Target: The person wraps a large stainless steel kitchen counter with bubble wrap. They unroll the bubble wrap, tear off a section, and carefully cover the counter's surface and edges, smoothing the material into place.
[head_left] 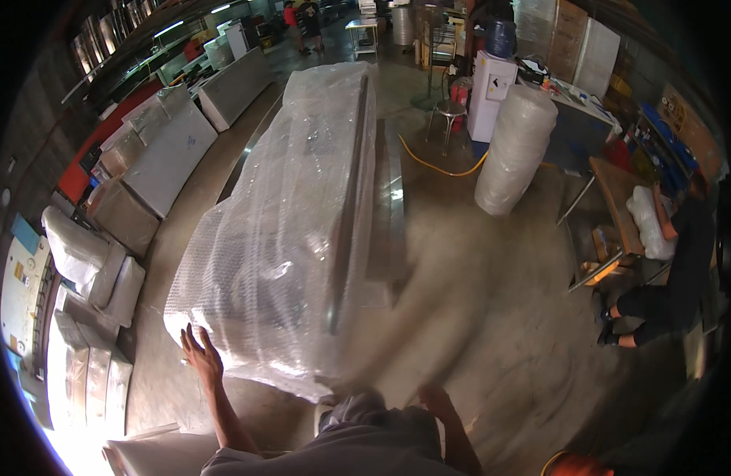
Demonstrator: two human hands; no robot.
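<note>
A long, table-high object wrapped in clear bubble wrap [274, 230] stretches away in front of me; the film hides what is inside. At its near left corner is my left hand [203, 358], fingers spread, at the edge of the wrap; I cannot tell how firmly it touches. It holds nothing. Low beside my body, to the right of the wrapped object's near end, hangs my right hand [435, 401]. It is dim and blurred, its fingers are not distinct, and nothing shows in it.
A tall bubble wrap roll [518, 151] stands on the right, near a white water dispenser [491, 95] and a stool [447, 119]. A yellow hose [441, 168] crosses the floor. At far right a person [683, 254] is beside a workbench [615, 194]. Wrapped panels [84, 365] line the left.
</note>
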